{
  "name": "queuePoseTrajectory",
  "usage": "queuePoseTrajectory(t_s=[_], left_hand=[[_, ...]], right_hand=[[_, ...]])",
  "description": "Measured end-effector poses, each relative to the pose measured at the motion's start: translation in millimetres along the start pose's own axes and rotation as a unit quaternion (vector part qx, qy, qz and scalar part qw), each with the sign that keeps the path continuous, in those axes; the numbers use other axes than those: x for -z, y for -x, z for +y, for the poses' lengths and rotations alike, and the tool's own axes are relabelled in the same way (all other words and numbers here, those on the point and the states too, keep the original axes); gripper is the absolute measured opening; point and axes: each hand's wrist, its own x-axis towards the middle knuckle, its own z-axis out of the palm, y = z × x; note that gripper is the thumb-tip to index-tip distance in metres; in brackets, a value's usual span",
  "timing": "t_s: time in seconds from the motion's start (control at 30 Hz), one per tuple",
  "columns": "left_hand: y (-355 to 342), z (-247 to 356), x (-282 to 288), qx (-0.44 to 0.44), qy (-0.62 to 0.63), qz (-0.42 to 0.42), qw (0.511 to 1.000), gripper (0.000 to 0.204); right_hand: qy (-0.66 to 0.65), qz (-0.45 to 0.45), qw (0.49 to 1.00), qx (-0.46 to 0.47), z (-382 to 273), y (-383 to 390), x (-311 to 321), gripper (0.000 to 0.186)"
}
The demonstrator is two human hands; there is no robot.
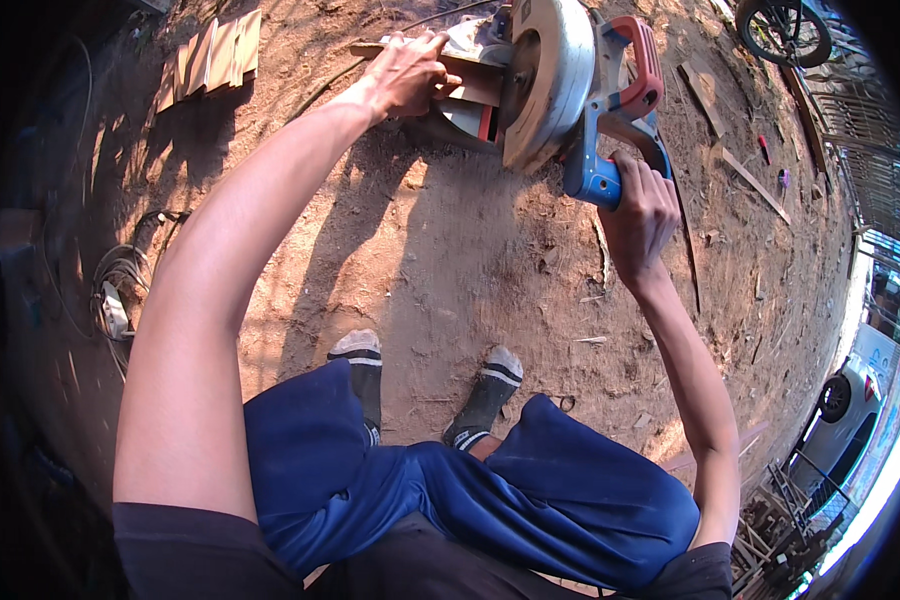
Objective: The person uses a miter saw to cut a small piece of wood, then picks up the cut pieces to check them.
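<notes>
At the far middle stands a miter saw [560,85] with a round, dusty blade guard and a blue and red handle. My right hand [645,205] is wrapped round the blue grip [598,165] of that handle. Left of the blade, a short wooden board [478,82] lies across the saw's base. My left hand [408,78] presses on the board with bent fingers, close to the guard. The guard hides most of the blade, and the fingers' undersides do not show.
Cut wooden pieces [212,58] lie in a row at the far left. A coiled cable [122,265] and a white power strip [113,310] are on the dirt at left. Wood strips [755,185] lie at right, below a wheel [785,32]. My socked feet [485,395] stand near the middle.
</notes>
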Motion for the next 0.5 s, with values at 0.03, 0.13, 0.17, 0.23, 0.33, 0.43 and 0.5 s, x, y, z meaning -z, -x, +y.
queuePoseTrajectory(t_s=[0.03,0.13,0.17,0.23,0.33,0.43,0.5], left_hand=[[0,0,-1,0.0,-0.002,-0.002,1.0,0.033],[2,-1,-4,-0.015,-0.06,0.025,0.998,0.04],[3,-1,-6,-0.011,-0.059,0.033,0.998,0.041],[2,1,-11,0.01,-0.035,0.044,0.998,0.036],[7,-3,-21,-0.007,-0.021,0.096,0.995,0.031],[4,-8,-34,-0.036,0.006,0.187,0.982,0.03],[-2,-9,-43,-0.047,0.017,0.214,0.975,0.032]], right_hand=[[0.002,0.004,1.0,0.001,0,0,-1,0.038],[0.006,0.012,1.0,0.007,1,1,-4,0.035],[0.007,0.021,1.0,0.008,1,2,-5,0.035],[0.007,0.023,1.0,0.01,1,2,-7,0.036],[0.001,0.017,1.0,0.006,2,3,-9,0.038],[0.004,0.023,1.0,0.009,2,4,-9,0.038],[0.004,0.019,1.0,0.008,2,5,-9,0.038]])
